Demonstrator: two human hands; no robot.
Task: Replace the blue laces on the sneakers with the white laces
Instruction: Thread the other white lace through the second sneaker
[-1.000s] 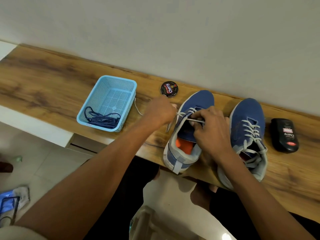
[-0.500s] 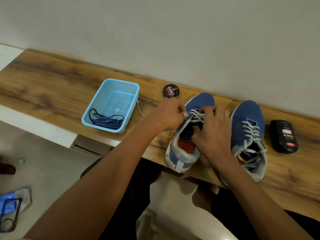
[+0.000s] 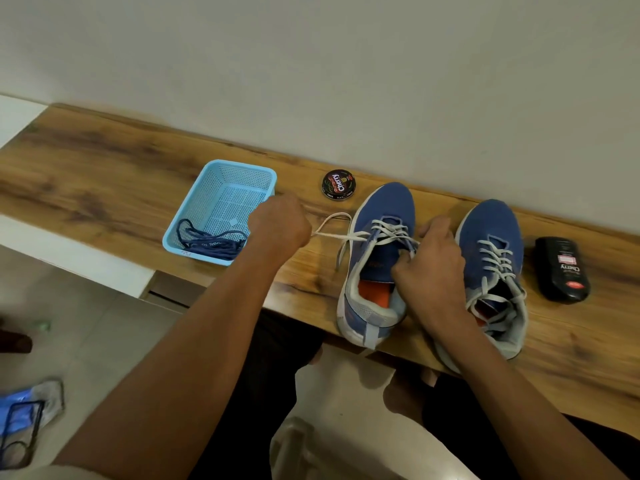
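My left grip (image 3: 280, 226) pinches the white lace (image 3: 332, 233) taut to cinch it through the left sneaker (image 3: 377, 258) on the tabletop (image 3: 104, 181), while my right grip (image 3: 429, 261) curls around its eyelet side to steady it, blue laces (image 3: 207, 242) discarded in the basket (image 3: 239, 174)

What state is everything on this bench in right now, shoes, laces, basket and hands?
Left shoe: partly laced in white.
Right shoe: laced in white, untied.
White lace: pulled taut sideways.
Blue laces: bundled in the basket.
Left hand: grips the lace.
Right hand: pinches the lacing.
Polish tin: closed.
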